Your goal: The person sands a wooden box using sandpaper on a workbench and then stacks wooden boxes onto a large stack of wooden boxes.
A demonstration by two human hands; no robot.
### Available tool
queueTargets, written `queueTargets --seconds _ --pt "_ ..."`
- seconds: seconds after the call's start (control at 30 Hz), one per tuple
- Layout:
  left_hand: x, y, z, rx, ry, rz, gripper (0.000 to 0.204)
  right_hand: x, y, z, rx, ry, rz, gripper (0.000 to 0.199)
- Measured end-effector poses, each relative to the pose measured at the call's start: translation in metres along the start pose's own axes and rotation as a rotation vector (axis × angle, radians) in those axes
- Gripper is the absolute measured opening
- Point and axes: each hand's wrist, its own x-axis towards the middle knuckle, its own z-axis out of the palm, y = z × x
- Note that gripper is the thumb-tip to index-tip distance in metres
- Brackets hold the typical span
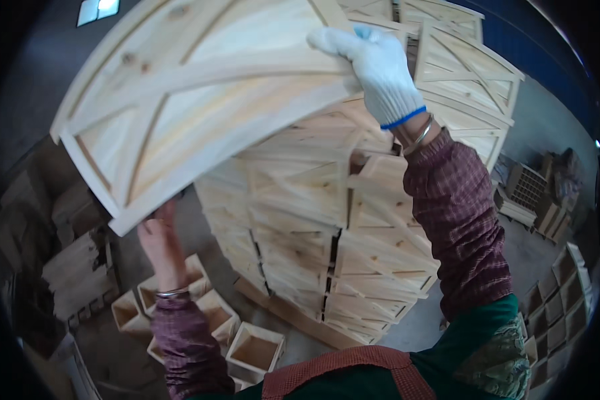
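Note:
A pale wooden panel (200, 120) with framing strips and diagonal braces is raised and tilted in front of me at the upper left. My right hand (383, 73), in a white knit glove with a blue cuff edge, grips its right edge, thumb across the face. Bare at the fingers, my left hand (161, 243) holds the lower left corner from underneath; its fingertips are partly hidden behind the wood. Below and behind the raised panel rises a tall stack of similar braced panels (293, 180).
The stack rests on a wooden base beam (280, 313). Several open wooden boxes (255, 350) stand on the floor at its lower left. More wooden compartments (560, 313) are at the right edge, and a slatted wooden pile (523, 190) lies farther back. Boards (80, 273) are stacked at far left.

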Motion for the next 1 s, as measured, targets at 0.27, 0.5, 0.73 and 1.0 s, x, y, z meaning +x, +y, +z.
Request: queueTargets --seconds 0.27,0.5,0.73,1.0 --pt "0.096 0.041 0.193 -0.209 -0.333 0.254 0.056 0.08 0.034 -0.119 0.408 0.328 -0.504 0.021" --pt "0.178 -0.013 0.308 -0.331 -0.271 0.275 0.062 0.11 0.037 -0.172 -0.078 0.709 -0.617 0.031" --pt "0.263 -0.078 0.378 -0.156 -0.191 0.433 0.079 0.153 0.064 -0.169 -0.34 0.796 -0.663 0.035" --pt "0.335 -0.142 0.429 0.054 -0.186 0.464 0.089 0.211 0.114 -0.133 -0.308 0.786 -0.597 0.031"
